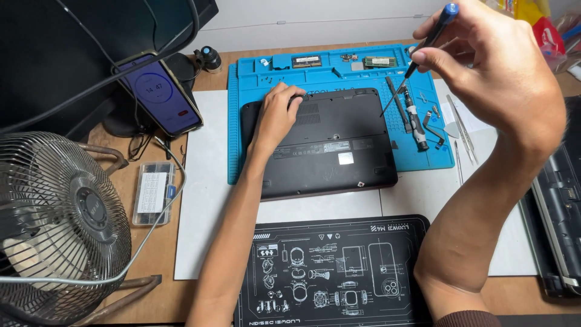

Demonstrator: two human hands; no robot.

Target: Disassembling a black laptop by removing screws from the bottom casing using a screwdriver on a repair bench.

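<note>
Left hand [277, 115]: palm down on the laptop's upper left corner, fingers curled over the far edge by the vent; the grip closes on nothing, it only presses the case.
Right hand [496, 72]: raised above the mat's right side, clear of the worktop; a narrow pinch grip of thumb and fingers holds the screwdriver near its top.
Screwdriver [417, 57]: thin, blue-capped, tilted; the tip points down-left and ends just above the laptop's upper right corner. Whether the tip touches the case cannot be told from this angle.
Laptop [330, 145]: black, closed, underside up, lying on the blue mat; its near edge runs past the mat onto the white sheet.
Blue mat [242, 121]: raised tray cells along the far edge hold two memory modules [307, 61] and small screws; loose tools lie in the strip right of the laptop, near the screwdriver tip.
Tweezers [463, 130]: on the white sheet, just off the mat's right edge, below the right hand.
Black mat [333, 266]: printed with white diagrams, nearest the person, bare; the right forearm crosses its right edge.
Left margin: a phone [158, 94] propped upright, a clear parts box [152, 192] and a wire fan [54, 224], well apart from the left arm.
Right margin: a second dark device [560, 206] along the worktop's edge, near the right forearm.
Open room: white sheet [206, 181] left of the laptop and between the two mats.
</note>
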